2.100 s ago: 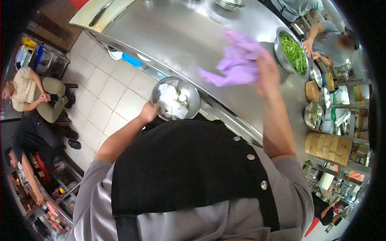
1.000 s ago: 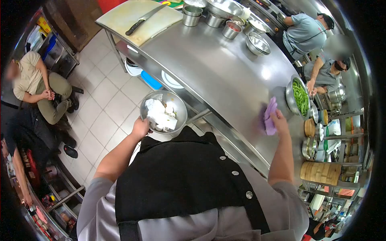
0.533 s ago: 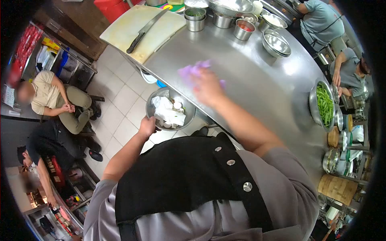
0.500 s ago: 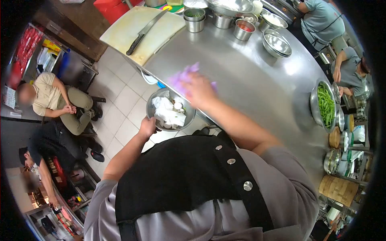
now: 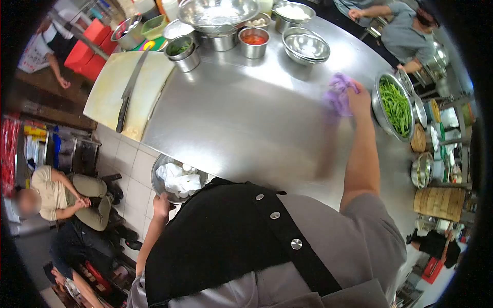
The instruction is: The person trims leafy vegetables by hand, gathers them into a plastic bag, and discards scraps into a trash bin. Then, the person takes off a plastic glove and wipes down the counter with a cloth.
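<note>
My left hand (image 5: 162, 204) grips the rim of a metal bowl (image 5: 160, 163) held below the table's near edge. Crumpled white paper or plastic (image 5: 179, 179) and small whitish pieces lie in that bowl. Away to the right, my right hand (image 5: 359, 99) is closed on a purple cloth (image 5: 339, 96), which touches the steel table (image 5: 246, 123). Just right of this hand stands a large metal bowl of green beans (image 5: 395, 108). Some of my right fingers are hidden by the cloth.
A knife (image 5: 130, 92) lies on the white cutting board (image 5: 102, 97) at the left. Along the back stand a colander (image 5: 218, 13), a pot of red pieces (image 5: 253, 43) and stacked metal bowls (image 5: 306, 46). One person sits at left (image 5: 61, 190); others are around the room.
My right hand has swept the purple cloth from the table's near-left edge across to the right, beside the green beans. My left hand keeps its hold on the bowl. The view has shifted.
</note>
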Motion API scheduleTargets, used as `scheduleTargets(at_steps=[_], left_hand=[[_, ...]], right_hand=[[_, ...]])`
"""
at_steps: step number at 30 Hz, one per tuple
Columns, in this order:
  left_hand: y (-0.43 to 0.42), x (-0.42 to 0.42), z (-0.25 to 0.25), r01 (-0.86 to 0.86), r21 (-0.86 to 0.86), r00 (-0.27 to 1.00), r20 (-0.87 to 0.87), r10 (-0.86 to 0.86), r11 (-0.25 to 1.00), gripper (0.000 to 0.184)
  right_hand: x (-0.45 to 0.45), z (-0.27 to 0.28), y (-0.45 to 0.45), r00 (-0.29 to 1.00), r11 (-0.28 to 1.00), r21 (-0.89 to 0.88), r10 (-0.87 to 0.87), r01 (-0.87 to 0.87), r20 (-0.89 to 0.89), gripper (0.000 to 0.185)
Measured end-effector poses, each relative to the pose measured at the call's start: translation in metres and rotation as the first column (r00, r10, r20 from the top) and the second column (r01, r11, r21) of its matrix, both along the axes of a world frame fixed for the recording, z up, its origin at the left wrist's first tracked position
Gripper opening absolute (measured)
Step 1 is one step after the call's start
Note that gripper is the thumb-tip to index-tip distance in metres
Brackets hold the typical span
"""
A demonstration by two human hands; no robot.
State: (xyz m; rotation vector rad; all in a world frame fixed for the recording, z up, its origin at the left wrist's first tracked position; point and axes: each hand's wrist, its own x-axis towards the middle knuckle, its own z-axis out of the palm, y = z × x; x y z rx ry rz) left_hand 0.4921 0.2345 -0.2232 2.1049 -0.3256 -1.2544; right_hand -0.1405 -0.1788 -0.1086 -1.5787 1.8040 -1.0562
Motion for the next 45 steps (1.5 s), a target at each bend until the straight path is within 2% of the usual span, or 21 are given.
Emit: scheduleTargets(at_steps=[3,5,7,9,10,11,12,13,16,19,23,25,26,27,29,32,34,38,40,43,45], left_hand=[[-0.013,0.004,0.008,0.079,-0.016,0.997,0.025,-0.078,0.997,0.039],[-0.024,0.014,0.004,0.111,-0.002,0.993,0.045,-0.111,0.994,0.036],[-0.028,0.035,-0.018,0.248,-0.042,0.966,0.089,-0.243,0.968,0.032],[-0.034,0.053,-0.032,0.428,-0.104,0.899,0.154,-0.411,0.898,0.031],[-0.04,0.054,-0.028,0.481,-0.133,0.872,0.173,-0.457,0.867,0.031],[-0.047,0.054,-0.021,0.53,-0.163,0.844,0.193,-0.5,0.832,0.031],[-0.063,0.042,-0.003,0.446,-0.127,0.894,0.122,-0.432,0.886,0.032],[-0.072,0.037,0.006,0.356,-0.081,0.934,0.052,-0.353,0.931,0.032],[-0.079,0.045,0.002,0.389,-0.168,0.921,0.1,-0.376,0.906,0.034],[-0.08,0.08,-0.024,0.48,-0.147,0.877,0.049,-0.479,0.865,0.035],[-0.075,0.098,-0.027,0.378,-0.195,0.92,-0.026,-0.39,0.905,0.035],[-0.072,0.111,-0.031,0.415,-0.102,0.91,0.03,-0.414,0.904,0.036],[-0.072,0.113,-0.021,0.434,-0.074,0.901,0.059,-0.431,0.898,0.038],[-0.07,0.117,-0.019,0.453,-0.044,0.889,0.09,-0.449,0.89,0.041],[-0.062,0.159,-0.061,0.499,-0.113,0.865,0.001,-0.502,0.859,0.037],[-0.052,0.205,-0.092,0.616,-0.204,0.787,0.132,-0.602,0.761,0.037],[-0.045,0.231,-0.105,0.66,-0.28,0.751,0.232,-0.618,0.697,0.035],[-0.038,0.224,-0.058,0.523,-0.138,0.849,0.165,-0.502,0.841,0.033],[-0.032,0.235,-0.057,0.529,-0.12,0.846,0.142,-0.513,0.84,0.033],[-0.021,0.251,-0.081,0.456,-0.141,0.89,0.043,-0.454,0.879,0.033],[-0.016,0.244,-0.08,0.414,-0.14,0.909,0.014,-0.417,0.899,0.032]], right_hand=[[-0.069,-0.103,-0.036,0.671,0.931,-0.365,-0.261,-0.015,-0.694,0.045],[-0.049,-0.114,-0.035,0.391,0.864,-0.416,-0.291,-0.285,-0.873,0.038],[0.055,-0.063,-0.001,0.762,0.942,-0.313,-0.116,-0.119,-0.637,0.026],[0.157,-0.006,0.04,0.822,0.973,0.027,0.209,-0.23,-0.529,0.026],[0.19,-0.032,0.05,0.826,0.896,-0.23,0.217,-0.38,-0.52,0.03],[0.228,-0.06,0.062,0.814,0.815,-0.285,0.339,-0.505,-0.471,0.033],[0.275,-0.014,0.107,0.846,0.878,-0.123,0.395,-0.462,-0.358,0.037],[0.309,-0.048,0.114,0.696,0.654,-0.281,0.55,-0.703,-0.462,0.038],[0.368,-0.032,0.187,0.395,0.388,-0.107,0.82,-0.916,-0.413,0.045],[0.341,-0.033,0.207,0.457,0.456,-0.092,0.813,-0.885,-0.361,0.04],[0.232,0.002,0.238,0.797,0.817,-0.117,0.502,-0.564,-0.335,0.03],[0.155,-0.03,0.27,0.854,0.998,-0.068,-0.034,-0.001,-0.518,0.029],[0.116,-0.032,0.287,0.715,0.969,-0.197,-0.242,0.148,-0.655,0.033],[0.071,-0.045,0.306,0.714,0.926,-0.228,-0.378,0.302,-0.589,0.037],[0.024,-0.049,0.335,0.414,0.68,-0.199,-0.624,0.706,-0.663,0.04],[0.022,-0.057,0.349,0.146,0.419,-0.287,-0.745,0.862,-0.65,0.039],[0.059,-0.066,0.35,0.204,0.546,-0.38,-0.732,0.747,-0.65,0.035],[0.223,-0.029,0.339,0.743,0.936,-0.132,-0.34,0.326,-0.577,0.028],[0.3,-0.004,0.326,0.778,0.949,-0.283,-0.075,-0.136,-0.624,0.035],[0.373,-0.031,0.307,0.793,0.885,-0.191,0.261,-0.424,-0.551,0.058],[0.409,-0.026,0.291,0.724,0.795,-0.158,0.425,-0.585,-0.543,0.052]])
